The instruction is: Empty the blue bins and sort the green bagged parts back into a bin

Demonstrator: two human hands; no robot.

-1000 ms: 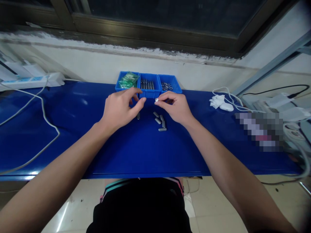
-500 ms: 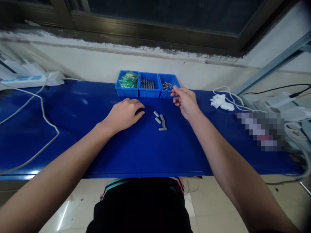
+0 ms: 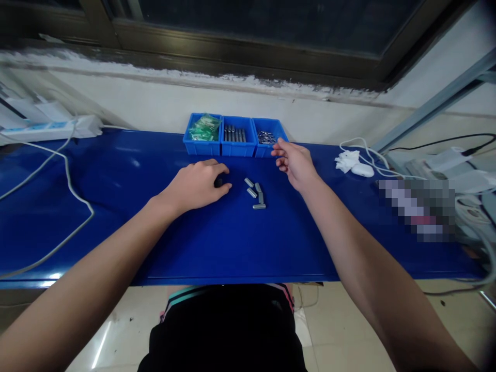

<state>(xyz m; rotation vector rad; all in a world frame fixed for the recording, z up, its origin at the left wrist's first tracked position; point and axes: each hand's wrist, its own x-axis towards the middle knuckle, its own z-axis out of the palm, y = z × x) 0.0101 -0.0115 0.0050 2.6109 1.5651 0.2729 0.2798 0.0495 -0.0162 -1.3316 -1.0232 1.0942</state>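
My left hand [image 3: 200,184] rests on the blue tabletop, thumb and index finger apart with nothing between them. Several short silver metal cylinders [image 3: 260,197] lie loosely grouped to its right. At the front right corner of the right blue bin [image 3: 265,150], my right hand [image 3: 296,161] is closed in a pinch of thumb and fingertips. Whatever it holds, if anything, is too small to make out. Small shiny metal pieces [image 3: 266,137] lie in that bin. The middle bin [image 3: 237,149] has a row of metal cylinders [image 3: 234,134], and the left bin [image 3: 202,148] holds green plastic packets [image 3: 205,127].
A white power strip [image 3: 58,128] and a loose white cable [image 3: 72,181] lie at the left. On the right are crumpled tissue [image 3: 346,160], a small white case [image 3: 362,170], more cables and a blurred-out object [image 3: 416,209]. The wall stands behind the bins.
My left thumb and index finger have spread wider apart, with the hand in about the same place. My right hand has barely moved, and the cylinders lie as before.
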